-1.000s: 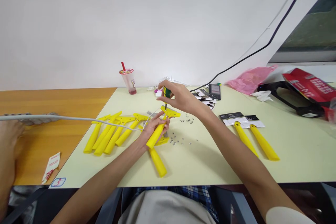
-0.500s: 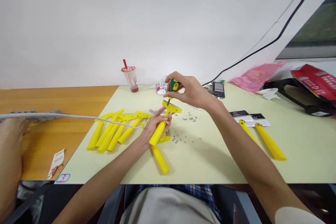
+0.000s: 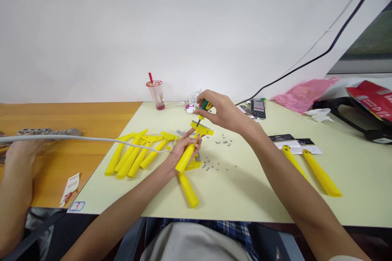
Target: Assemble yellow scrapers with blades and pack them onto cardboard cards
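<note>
scraper (image 3: 185,159), yellow, near the centre of the frame, grasped by the left hand (image 3: 184,144): fingers curled round the neck and upper handle, head up and to the right of the grip, handle butt slanting out below it, to the lower left. right hand (image 3: 221,108) above, thumb and fingers pinched on a green-and-yellow screwdriver (image 3: 201,117), shaft tilted down to the scraper's head; whether the tip sits in a screw is too small to tell. screwdriver's upper handle partly behind the fingers. scraper's neck partly covered by the left fingers. beneath, a second yellow scraper (image 3: 188,191), its head mostly hidden by hand and held handle. at far left, another person's hand (image 3: 23,150), blurred and overlapped by a grey cable (image 3: 92,138), forearm cut by the frame. pale tabletop (image 3: 245,204): near edge along the bottom of the frame, left edge slanting up beside the wooden surface (image 3: 104,122). row of yellow scrapers (image 3: 125,159) close to the left wrist; loose screws (image 3: 208,168) just right of the grip; bare tabletop runs from these towards the lower right, under the right forearm.
</note>
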A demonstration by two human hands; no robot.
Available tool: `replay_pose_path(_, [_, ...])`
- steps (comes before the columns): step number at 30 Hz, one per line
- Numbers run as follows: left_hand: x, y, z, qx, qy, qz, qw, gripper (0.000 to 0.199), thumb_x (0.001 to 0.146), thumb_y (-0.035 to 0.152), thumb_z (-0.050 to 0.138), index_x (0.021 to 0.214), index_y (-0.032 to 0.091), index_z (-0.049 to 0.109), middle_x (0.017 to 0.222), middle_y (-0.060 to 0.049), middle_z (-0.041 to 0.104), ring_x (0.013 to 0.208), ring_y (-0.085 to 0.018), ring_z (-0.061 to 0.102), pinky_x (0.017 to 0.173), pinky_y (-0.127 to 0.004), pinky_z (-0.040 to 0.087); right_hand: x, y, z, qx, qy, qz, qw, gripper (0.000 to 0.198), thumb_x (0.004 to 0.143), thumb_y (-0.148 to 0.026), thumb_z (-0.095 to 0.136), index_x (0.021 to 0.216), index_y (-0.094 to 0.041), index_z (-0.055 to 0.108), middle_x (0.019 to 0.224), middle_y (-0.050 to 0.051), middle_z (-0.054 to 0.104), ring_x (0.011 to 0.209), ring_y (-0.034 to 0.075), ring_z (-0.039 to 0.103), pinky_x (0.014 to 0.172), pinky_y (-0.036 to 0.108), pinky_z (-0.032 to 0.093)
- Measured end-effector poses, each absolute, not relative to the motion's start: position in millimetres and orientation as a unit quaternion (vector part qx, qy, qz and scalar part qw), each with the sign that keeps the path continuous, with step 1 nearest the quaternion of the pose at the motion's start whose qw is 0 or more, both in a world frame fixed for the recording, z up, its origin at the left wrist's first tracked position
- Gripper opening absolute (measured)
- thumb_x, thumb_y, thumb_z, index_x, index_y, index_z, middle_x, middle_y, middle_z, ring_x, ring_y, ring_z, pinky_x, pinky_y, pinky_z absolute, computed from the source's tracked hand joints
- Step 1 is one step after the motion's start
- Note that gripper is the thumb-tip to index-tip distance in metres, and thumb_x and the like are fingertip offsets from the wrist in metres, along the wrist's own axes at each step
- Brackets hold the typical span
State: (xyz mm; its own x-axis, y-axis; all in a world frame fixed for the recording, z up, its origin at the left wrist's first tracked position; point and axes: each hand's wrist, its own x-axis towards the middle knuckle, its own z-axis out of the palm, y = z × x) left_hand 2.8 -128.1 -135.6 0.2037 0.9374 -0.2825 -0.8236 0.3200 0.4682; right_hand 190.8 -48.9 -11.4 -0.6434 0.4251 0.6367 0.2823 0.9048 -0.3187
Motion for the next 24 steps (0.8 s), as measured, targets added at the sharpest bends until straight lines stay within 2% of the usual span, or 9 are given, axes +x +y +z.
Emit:
replay_pose_path(3, [1.0, -126.1, -138.8, 0.107, 0.269, 0.579, 0.762, 0.079, 0.078, -0.007, 0.072, 0.147, 0.025, 0.051, 0.142, -0.018, 0.066, 0.086, -0.010, 0.075, 0.071, -0.017, 0.059, 190.6, -49.2, -13.5, -0.178, -0.914, 0.117, 0.346, 0.023, 0.104, -0.027, 0.061, 0.126, -0.027, 0.057, 0.135, 0.013, 0.063, 0.111, 0.027, 0.065, 0.095, 0.044, 0.056])
replay_pose_path(4, [0.1, -125.4, -139.8, 0.111, 0.270, 0.581, 0.760, 0.079, 0.079, -0.006, 0.073, 0.148, 0.024, 0.050, 0.143, -0.020, 0.066, 0.086, -0.010, 0.075, 0.071, -0.017, 0.059, 190.6, -49.3, -13.9, -0.177, -0.913, 0.130, 0.343, 0.024, 0.103, -0.026, 0.061, 0.127, -0.027, 0.058, 0.137, 0.012, 0.063, 0.111, 0.027, 0.066, 0.096, 0.044, 0.056])
replay_pose_path(8, [-2.3, -123.9, -142.2, 0.132, 0.268, 0.579, 0.759, 0.079, 0.079, -0.004, 0.074, 0.148, 0.024, 0.050, 0.142, -0.020, 0.067, 0.086, -0.011, 0.075, 0.071, -0.018, 0.059, 190.5, -47.1, -15.7, -0.204, -0.899, 0.155, 0.357, 0.014, 0.105, -0.035, 0.066, 0.113, -0.026, 0.059, 0.112, 0.007, 0.072, 0.093, 0.025, 0.067, 0.087, 0.043, 0.057])
replay_pose_path(13, [-1.9, -124.3, -142.8, 0.134, 0.277, 0.574, 0.759, 0.076, 0.080, -0.002, 0.075, 0.146, 0.026, 0.050, 0.143, -0.018, 0.067, 0.085, -0.010, 0.075, 0.070, -0.018, 0.059, 191.2, -45.6, -16.9, -0.188, -0.904, 0.166, 0.347, 0.022, 0.104, -0.029, 0.064, 0.124, -0.027, 0.056, 0.125, 0.010, 0.068, 0.102, 0.025, 0.066, 0.091, 0.044, 0.056])
replay_pose_path(17, [-1.5, -124.1, -142.3, 0.137, 0.276, 0.577, 0.757, 0.075, 0.079, -0.002, 0.073, 0.145, 0.026, 0.052, 0.142, -0.017, 0.067, 0.086, -0.010, 0.075, 0.071, -0.018, 0.060, 190.6, -45.2, -17.8, -0.203, -0.898, 0.164, 0.355, 0.014, 0.104, -0.035, 0.067, 0.111, -0.026, 0.058, 0.109, 0.006, 0.071, 0.092, 0.024, 0.066, 0.085, 0.041, 0.055])
replay_pose_path(22, [-0.3, -123.2, -137.5, 0.114, 0.274, 0.582, 0.757, 0.074, 0.077, -0.006, 0.073, 0.141, 0.024, 0.052, 0.144, -0.019, 0.065, 0.084, -0.009, 0.074, 0.070, -0.017, 0.058, 190.5, -44.5, -19.6, -0.192, -0.906, 0.153, 0.346, 0.021, 0.103, -0.029, 0.065, 0.121, -0.027, 0.055, 0.124, 0.009, 0.067, 0.101, 0.025, 0.065, 0.090, 0.041, 0.055])
replay_pose_path(24, [0.5, -123.2, -134.8, 0.110, 0.273, 0.590, 0.752, 0.073, 0.075, -0.008, 0.071, 0.138, 0.023, 0.053, 0.143, -0.018, 0.065, 0.084, -0.009, 0.074, 0.070, -0.017, 0.058, 190.3, -44.1, -19.7, -0.188, -0.906, 0.162, 0.344, 0.015, 0.104, -0.030, 0.064, 0.117, -0.027, 0.056, 0.118, 0.007, 0.070, 0.096, 0.024, 0.066, 0.088, 0.039, 0.054])
